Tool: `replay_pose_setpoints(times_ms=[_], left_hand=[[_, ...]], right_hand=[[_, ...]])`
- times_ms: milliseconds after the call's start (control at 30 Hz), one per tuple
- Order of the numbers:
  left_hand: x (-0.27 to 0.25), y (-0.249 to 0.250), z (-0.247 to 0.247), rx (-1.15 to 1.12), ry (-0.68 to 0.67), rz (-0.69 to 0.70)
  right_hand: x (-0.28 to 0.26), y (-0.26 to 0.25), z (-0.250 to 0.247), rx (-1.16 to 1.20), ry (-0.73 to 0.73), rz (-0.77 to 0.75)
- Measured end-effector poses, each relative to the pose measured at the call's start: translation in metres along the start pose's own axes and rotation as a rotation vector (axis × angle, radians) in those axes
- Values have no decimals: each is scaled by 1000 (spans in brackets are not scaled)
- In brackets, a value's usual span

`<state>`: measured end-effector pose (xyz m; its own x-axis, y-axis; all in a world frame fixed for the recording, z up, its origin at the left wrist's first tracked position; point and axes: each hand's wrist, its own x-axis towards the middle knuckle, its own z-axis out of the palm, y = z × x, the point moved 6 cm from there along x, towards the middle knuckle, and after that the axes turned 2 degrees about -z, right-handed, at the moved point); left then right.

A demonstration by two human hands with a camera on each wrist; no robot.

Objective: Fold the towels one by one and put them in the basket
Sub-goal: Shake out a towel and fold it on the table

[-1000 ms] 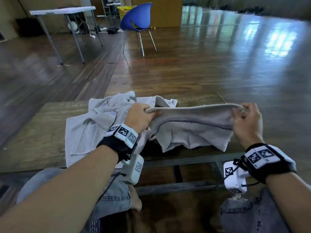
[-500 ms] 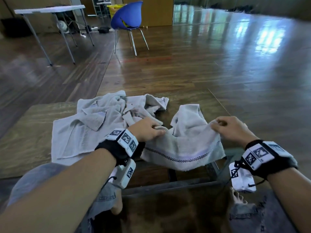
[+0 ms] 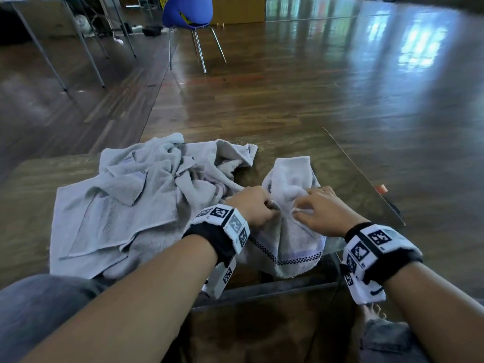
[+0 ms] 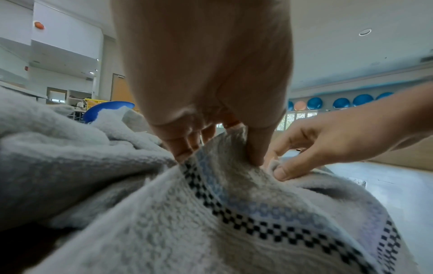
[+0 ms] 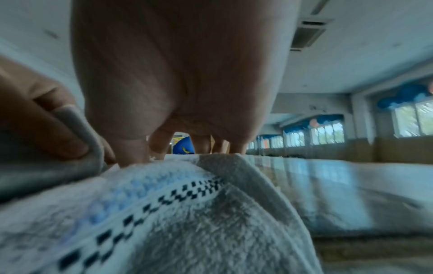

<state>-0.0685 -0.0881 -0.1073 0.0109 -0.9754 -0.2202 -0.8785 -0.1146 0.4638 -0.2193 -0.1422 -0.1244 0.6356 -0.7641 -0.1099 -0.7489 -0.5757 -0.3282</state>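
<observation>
At far left, a folding table's metal legs [image 3: 81, 45] stand on the glossy wood floor [image 3: 301, 95], with one blue chair [image 3: 187, 11] beside them in the background. On the low wooden table [image 3: 31, 195], a heap of pale grey towels [image 3: 125, 203] lies rumpled and unfolded; how many are in the heap cannot be told. Just right of it, touching its edge, a single towel with a black checkered stripe [image 3: 290, 231] drapes over the table's near edge. The left hand [image 3: 252, 205] pinches this towel's bunched cloth between thumb and fingers; the right hand [image 3: 323, 212], close beside it, grasps the same cloth with curled fingertips. Two marker-covered wristbands are visible, one on each wrist.
</observation>
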Motion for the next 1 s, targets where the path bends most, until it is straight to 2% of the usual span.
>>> replay_pose_setpoints(times_ms=[167, 333, 400, 467, 533, 633, 700, 767, 800, 833, 900, 1000], left_hand=[[2, -1, -4, -33, 36, 19], [2, 4, -38, -379, 299, 154], [2, 9, -43, -471, 246, 180], [3, 12, -37, -488, 116, 175], [3, 14, -31, -491, 61, 152], [1, 17, -28, -555, 77, 145], [2, 12, -28, -644, 62, 104], [5, 8, -27, -681, -56, 40], [9, 8, -27, -649, -123, 15], [15, 9, -33, -571, -157, 4], [33, 15, -62, -369, -106, 31], [65, 33, -140, -128, 180, 129]], right_hand=[[1, -10, -15, -121, 116, -41], [-6, -9, -70, 196, 523, -121], [-9, -6, -83, 401, 605, -155], [-8, -7, -82, 653, 537, -201], [-7, -8, -75, 796, 405, -235], [-6, 1, -70, 719, 314, -207], [-6, 8, -64, 642, 178, -170], [-6, 12, -53, 624, -46, -153], [-4, 13, -51, 610, -127, -155], [1, 14, -54, 590, -146, -161], [22, 20, -80, 526, 11, -155], [66, 16, -148, 365, 395, -200]])
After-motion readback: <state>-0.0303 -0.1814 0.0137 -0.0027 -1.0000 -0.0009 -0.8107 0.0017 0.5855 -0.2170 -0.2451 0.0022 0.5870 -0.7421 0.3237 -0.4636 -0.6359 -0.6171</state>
